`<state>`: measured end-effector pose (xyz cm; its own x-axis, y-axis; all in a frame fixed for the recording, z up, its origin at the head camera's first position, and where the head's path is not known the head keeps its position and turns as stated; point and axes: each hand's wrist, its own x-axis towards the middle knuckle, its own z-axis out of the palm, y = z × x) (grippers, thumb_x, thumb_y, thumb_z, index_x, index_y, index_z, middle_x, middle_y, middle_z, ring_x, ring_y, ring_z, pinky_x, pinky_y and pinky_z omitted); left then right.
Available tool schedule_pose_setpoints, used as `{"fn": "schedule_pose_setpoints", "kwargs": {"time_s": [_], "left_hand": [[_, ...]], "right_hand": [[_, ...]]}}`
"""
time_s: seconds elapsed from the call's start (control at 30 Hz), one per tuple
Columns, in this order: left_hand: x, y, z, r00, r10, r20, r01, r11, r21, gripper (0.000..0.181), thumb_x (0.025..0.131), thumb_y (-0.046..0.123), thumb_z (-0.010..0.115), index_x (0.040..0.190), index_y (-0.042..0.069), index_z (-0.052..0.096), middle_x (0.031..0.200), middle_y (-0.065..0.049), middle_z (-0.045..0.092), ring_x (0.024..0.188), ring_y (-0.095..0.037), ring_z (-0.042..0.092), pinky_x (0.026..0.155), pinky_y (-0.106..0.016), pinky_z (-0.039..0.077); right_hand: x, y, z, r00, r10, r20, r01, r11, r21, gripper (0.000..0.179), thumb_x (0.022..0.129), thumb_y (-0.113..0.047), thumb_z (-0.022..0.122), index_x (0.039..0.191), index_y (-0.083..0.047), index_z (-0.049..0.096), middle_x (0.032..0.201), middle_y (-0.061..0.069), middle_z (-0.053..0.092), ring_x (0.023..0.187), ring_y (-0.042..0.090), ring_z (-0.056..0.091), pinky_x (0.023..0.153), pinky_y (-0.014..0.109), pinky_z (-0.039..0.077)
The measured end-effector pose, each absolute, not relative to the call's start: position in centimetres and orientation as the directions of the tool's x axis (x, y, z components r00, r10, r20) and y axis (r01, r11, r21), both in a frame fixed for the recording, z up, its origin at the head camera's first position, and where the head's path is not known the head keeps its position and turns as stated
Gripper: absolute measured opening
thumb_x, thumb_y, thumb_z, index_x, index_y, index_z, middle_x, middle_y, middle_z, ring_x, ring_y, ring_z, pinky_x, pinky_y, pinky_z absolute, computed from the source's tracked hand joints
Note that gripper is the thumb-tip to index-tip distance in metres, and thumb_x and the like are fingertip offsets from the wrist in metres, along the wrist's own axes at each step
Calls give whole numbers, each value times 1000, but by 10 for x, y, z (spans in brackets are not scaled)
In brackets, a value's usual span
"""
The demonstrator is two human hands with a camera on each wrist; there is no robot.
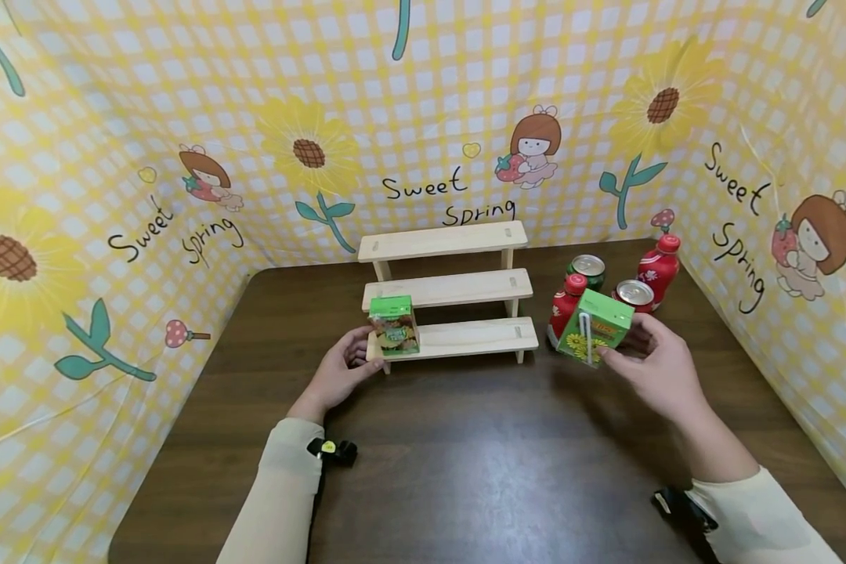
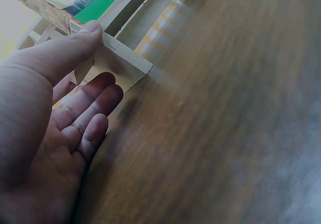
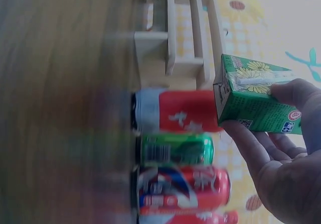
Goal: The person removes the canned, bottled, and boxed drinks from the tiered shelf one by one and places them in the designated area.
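In the head view my right hand (image 1: 659, 368) grips a green drink carton (image 1: 594, 327) with a straw on its side, held tilted in front of the bottles and cans. The right wrist view has the thumb on one side of that carton (image 3: 256, 96) and the fingers on the other. My left hand (image 1: 341, 366) holds the left end of the lowest step of a three-tier wooden shelf (image 1: 475, 338). Its thumb lies along the step's edge in the left wrist view, the other fingers bent below. Another green-topped carton (image 1: 393, 325) stands upright on that step, beside this hand.
Right of the shelf stand two red bottles, one near (image 1: 560, 301) and one farther back (image 1: 658, 270), with a green can (image 1: 587, 270) and a red can (image 1: 634, 294) between them. A yellow checked cloth (image 1: 423, 117) encloses the dark wooden table (image 1: 451, 470) at the back and sides.
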<state>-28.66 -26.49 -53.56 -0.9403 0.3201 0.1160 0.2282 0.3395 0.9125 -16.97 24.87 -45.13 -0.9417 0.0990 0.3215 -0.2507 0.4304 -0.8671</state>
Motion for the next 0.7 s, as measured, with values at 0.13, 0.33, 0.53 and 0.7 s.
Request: {"fn": "schedule_pose_setpoints", "kwargs": {"time_s": [0.13, 0.33, 0.53, 0.7], "left_hand": [[-287, -265, -536, -939, 323, 119, 229, 328, 916, 67, 97, 17, 79, 154, 9, 45, 125, -17, 67, 101, -26, 63, 84, -25, 51], [-287, -264, -535, -939, 320, 125, 232, 323, 917, 66, 96, 15, 80, 153, 9, 46, 123, -17, 67, 100, -26, 64, 83, -26, 52], [-288, -264, -535, -942, 314, 117, 226, 338, 914, 66, 96, 16, 80, 153, 10, 47, 123, -17, 67, 103, -29, 63, 85, -27, 52], [-288, -264, -535, -944, 311, 106, 215, 339, 916, 68, 97, 14, 79, 155, 9, 44, 126, -18, 67, 106, -32, 62, 86, -27, 51]], "right_hand": [[-166, 265, -454, -945, 114, 306, -218, 478, -851, 47, 90, -5, 82, 130, 6, 60, 116, 21, 68, 94, -9, 62, 78, 11, 52], [-163, 289, -461, -950, 146, 275, -156, 541, -826, 48, 91, -9, 82, 130, 7, 60, 121, 31, 67, 94, -17, 55, 76, 8, 49], [-163, 308, -470, -960, 161, 229, -101, 564, -820, 49, 93, -12, 81, 131, 8, 58, 122, 32, 66, 92, -18, 53, 75, 7, 48], [-165, 319, -475, -972, 153, 179, -64, 562, -824, 49, 94, -15, 81, 131, 7, 56, 123, 32, 65, 91, -17, 55, 74, 9, 49]]}}
